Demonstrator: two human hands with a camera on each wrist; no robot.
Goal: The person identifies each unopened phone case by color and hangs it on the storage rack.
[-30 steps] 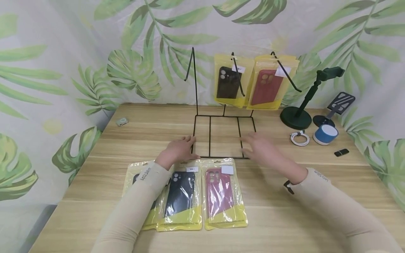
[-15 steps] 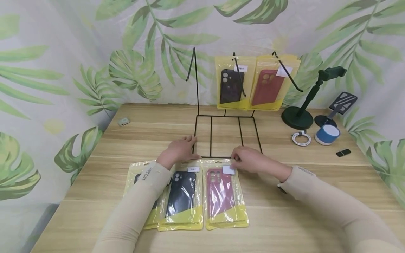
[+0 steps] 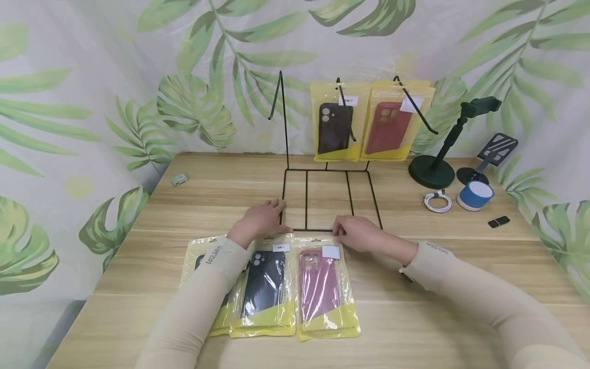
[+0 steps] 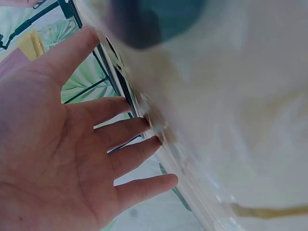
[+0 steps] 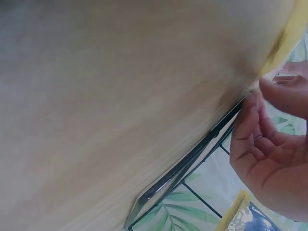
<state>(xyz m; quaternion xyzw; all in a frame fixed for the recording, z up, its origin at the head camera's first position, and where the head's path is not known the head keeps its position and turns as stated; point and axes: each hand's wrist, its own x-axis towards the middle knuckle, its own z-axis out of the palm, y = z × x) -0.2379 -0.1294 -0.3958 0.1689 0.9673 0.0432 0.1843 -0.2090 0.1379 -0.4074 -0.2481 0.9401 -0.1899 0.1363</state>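
In the head view my left hand rests at the front left corner of a black wire display rack. Its fingers are spread and straight in the left wrist view, tips at the table. My right hand pinches the top right corner of a yellow-edged clear pouch with a pink phone case, thumb against curled fingers. Left of it lies a pouch with a black phone case, partly overlapping another phone case pouch that my left forearm mostly hides.
Pouches with a black case and a red case hang on the rack's middle and right hooks; the left hook is bare. At right stand a green phone stand, white cable and blue cylinder.
My right hand has left the rack's right side, moving toward me and left to the pink case's pouch, which has shifted slightly toward me. The hanging pouches have stopped swinging. My left hand stays put.
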